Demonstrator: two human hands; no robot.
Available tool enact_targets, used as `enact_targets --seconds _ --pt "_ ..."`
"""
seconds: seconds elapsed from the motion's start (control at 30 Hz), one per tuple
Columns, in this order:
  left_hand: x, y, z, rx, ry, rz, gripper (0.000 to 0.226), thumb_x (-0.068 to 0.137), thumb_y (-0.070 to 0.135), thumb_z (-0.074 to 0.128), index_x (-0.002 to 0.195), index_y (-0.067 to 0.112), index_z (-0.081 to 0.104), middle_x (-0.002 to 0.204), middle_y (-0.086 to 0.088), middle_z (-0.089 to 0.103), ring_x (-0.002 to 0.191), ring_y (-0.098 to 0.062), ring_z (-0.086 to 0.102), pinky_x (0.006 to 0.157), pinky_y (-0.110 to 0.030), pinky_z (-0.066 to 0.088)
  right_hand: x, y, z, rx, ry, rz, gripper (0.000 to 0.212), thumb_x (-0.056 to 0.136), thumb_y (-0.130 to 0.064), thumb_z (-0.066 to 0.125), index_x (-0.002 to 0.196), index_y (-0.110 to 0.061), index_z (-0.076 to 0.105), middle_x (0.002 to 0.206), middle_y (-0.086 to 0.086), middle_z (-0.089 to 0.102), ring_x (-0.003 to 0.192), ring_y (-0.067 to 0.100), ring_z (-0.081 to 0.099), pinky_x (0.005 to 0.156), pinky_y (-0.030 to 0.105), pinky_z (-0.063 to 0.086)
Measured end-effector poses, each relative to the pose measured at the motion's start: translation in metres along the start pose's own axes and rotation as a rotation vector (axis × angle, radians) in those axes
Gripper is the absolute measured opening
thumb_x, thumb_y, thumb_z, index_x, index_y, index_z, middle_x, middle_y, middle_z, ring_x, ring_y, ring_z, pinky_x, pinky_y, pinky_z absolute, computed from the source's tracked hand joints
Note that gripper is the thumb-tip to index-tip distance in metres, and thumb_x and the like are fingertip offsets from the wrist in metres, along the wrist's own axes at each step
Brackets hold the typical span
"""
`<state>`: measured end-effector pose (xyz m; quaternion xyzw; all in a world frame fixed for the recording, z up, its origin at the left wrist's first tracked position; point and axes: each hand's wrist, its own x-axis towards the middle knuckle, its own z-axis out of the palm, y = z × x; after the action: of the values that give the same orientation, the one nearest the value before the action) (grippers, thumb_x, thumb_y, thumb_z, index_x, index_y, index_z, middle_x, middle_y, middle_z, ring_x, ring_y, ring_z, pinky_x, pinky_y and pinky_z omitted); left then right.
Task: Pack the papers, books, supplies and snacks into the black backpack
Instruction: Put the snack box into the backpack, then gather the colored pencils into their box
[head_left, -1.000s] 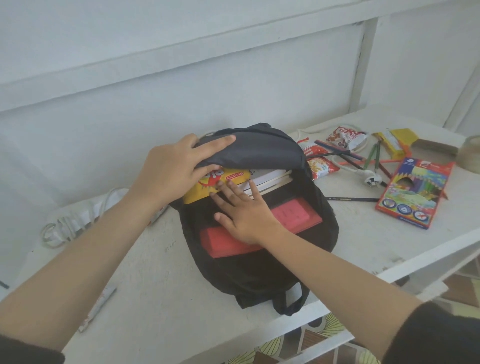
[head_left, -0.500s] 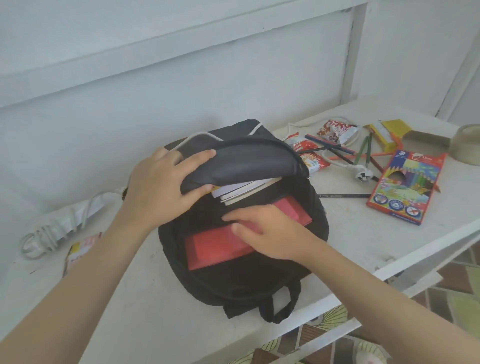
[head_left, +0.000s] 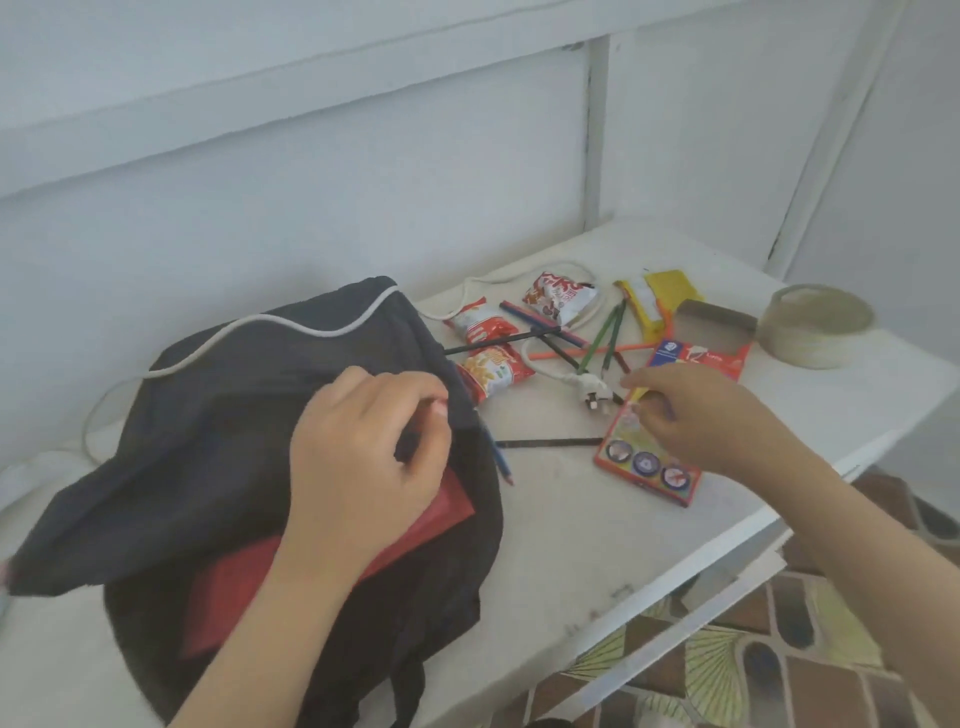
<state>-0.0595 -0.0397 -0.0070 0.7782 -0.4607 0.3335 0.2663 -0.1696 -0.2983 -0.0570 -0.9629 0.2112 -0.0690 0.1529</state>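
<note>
left hand (head_left: 363, 457) pinches the flap edge of the black backpack (head_left: 234, 415) at 8 o'clock on the table (head_left: 571, 545), with a red book (head_left: 234, 587) in its mouth. at its 3 o'clock the right hand (head_left: 696, 415) is over the pencil box (head_left: 644, 462) — fingers bent and blurred, cannot tell if they hold it.

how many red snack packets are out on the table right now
3. The nearest packet lies beside the backpack edge, a second packet just behind it, and the third packet farther back toward the wall. Others may be hidden inside the backpack.
</note>
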Motion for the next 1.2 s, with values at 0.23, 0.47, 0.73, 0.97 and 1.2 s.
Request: enact_targets --seconds 0.23,0.47,0.73,0.97,1.2 --pt "0.0 0.094 0.098 -0.155 -0.263 -0.033 0.026 0.081 0.031 0.053 0.101 0.019 0.065 0.08 0.003 0.062 0.076 -0.019 0.055 0.058 -0.033 0.048 0.025 0.083 -0.022 -0.273 -0.126 -0.069 0.071 0.083 -0.005 0.049 0.146 -0.03 0.028 0.141 0.005 0.042 0.127 0.025 0.039 0.097 0.036 0.037" --pt "-0.012 0.133 0.176 -0.124 -0.67 -0.318 0.102 0.063 0.073 0.038 0.146 0.017 0.02 0.137 -0.01 0.04 0.123 -0.03 0.038 0.102 -0.038 0.031 0.044 0.105 -0.043 -0.349 -0.324 -0.265 0.073 0.086 -0.015 0.054 0.149 -0.03 0.021 0.148 -0.004 0.038 0.13 0.019 0.04 0.1 0.031 0.033" --pt "0.0 0.118 0.144 -0.258 -0.523 -0.446 0.089 0.059 0.047 0.065 0.138 0.029 0.027 0.106 0.019 0.038 0.104 -0.003 0.031 0.09 -0.021 0.023 0.048 0.127 -0.044 -0.161 -0.123 -0.48 0.073 0.07 -0.037 0.073 0.137 -0.026 0.046 0.12 0.006 0.054 0.106 0.026 0.048 0.08 0.027 0.03" --pt "-0.018 0.104 0.091 -0.493 -0.71 -0.536 0.092 0.058 0.035 0.081 0.133 0.041 0.027 0.123 0.03 0.046 0.113 -0.009 0.054 0.088 -0.038 0.052 0.024 0.12 -0.058 -0.182 -0.262 -0.648 0.104 0.058 -0.085 0.042 0.144 -0.028 0.032 0.143 -0.004 0.042 0.129 0.015 0.037 0.103 0.024 0.02" --pt "-0.048 0.121 0.08 -0.471 -0.897 -0.49 0.091 0.058 0.043 0.076 0.129 0.057 0.022 0.128 0.044 0.027 0.122 0.002 0.04 0.094 -0.022 0.045 -0.02 0.132 -0.04 -0.125 -0.382 -0.737 0.089 0.067 -0.08 0.049 0.141 -0.031 0.033 0.127 -0.012 0.049 0.111 0.005 0.043 0.094 0.019 0.027"
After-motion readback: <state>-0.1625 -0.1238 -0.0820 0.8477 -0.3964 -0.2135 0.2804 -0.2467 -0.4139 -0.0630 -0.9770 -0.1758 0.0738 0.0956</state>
